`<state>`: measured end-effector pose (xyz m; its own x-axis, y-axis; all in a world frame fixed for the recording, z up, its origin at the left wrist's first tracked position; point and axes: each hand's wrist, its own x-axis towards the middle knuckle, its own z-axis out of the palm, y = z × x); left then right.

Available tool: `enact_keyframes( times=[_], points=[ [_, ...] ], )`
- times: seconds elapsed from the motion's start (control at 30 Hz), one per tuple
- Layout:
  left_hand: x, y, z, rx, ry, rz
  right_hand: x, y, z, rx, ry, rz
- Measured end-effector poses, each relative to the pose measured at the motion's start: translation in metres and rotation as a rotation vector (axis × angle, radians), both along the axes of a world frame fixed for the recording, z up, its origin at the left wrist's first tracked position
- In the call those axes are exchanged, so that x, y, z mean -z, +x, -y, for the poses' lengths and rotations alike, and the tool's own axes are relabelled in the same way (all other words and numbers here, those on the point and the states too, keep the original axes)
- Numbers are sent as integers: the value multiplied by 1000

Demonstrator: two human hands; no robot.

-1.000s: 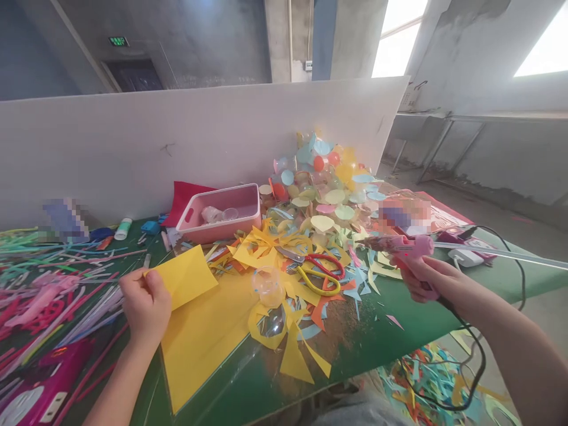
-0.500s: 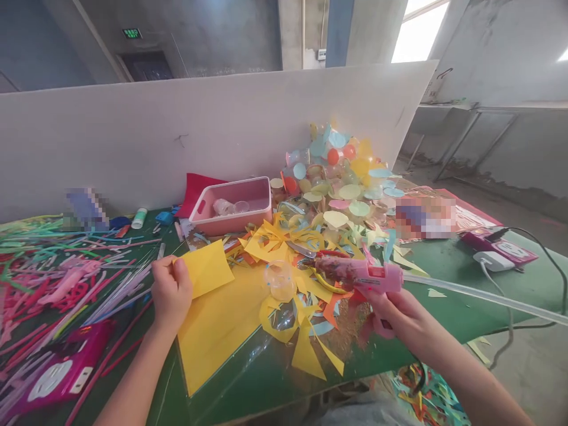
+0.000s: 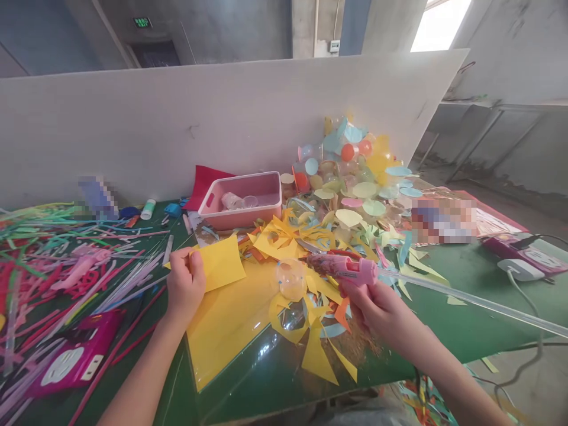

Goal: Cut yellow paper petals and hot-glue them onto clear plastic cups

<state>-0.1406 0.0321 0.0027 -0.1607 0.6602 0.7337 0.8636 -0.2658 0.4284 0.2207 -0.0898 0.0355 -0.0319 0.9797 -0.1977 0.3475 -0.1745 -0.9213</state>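
My left hand (image 3: 185, 285) pinches the corner of a small yellow paper piece (image 3: 220, 264), held just above a larger yellow sheet (image 3: 226, 322) on the green table (image 3: 444, 307). My right hand (image 3: 377, 310) is closed round the grip of a pink hot glue gun (image 3: 348, 269); a long clear glue stick (image 3: 465, 299) juts out behind it to the right. The gun's nozzle points left, close to a clear plastic half-sphere (image 3: 290, 279) that rests on yellow paper scraps.
A pink tray (image 3: 242, 201) with clear cups stands at the back by a white board. Coloured paper discs and cups (image 3: 355, 177) pile up behind. Straws and strips (image 3: 66, 260) cover the left side. Power strips lie at left front (image 3: 71, 367) and far right (image 3: 528, 257).
My right hand has brought the glue gun from the right side leftward to the clear half-sphere. The view has shifted right to left; my left hand keeps holding the yellow piece.
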Motion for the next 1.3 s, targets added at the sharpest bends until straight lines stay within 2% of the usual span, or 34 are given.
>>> enact_keyframes(
  times=[0.37,0.67,0.83,1.03,1.3],
  points=[
    [-1,3,1,-1,-20,1,-4,-3,-5,8,26,133],
    [-3,5,3,12,-52,26,-8,-5,-6,23,44,79],
    [-4,5,3,-3,-67,26,-9,-5,-5,17,3,38],
    [-2,4,3,11,-75,27,-14,0,-4,-17,71,3],
    [-4,6,3,10,-57,21,-19,9,16,-54,25,-59]
  ],
)
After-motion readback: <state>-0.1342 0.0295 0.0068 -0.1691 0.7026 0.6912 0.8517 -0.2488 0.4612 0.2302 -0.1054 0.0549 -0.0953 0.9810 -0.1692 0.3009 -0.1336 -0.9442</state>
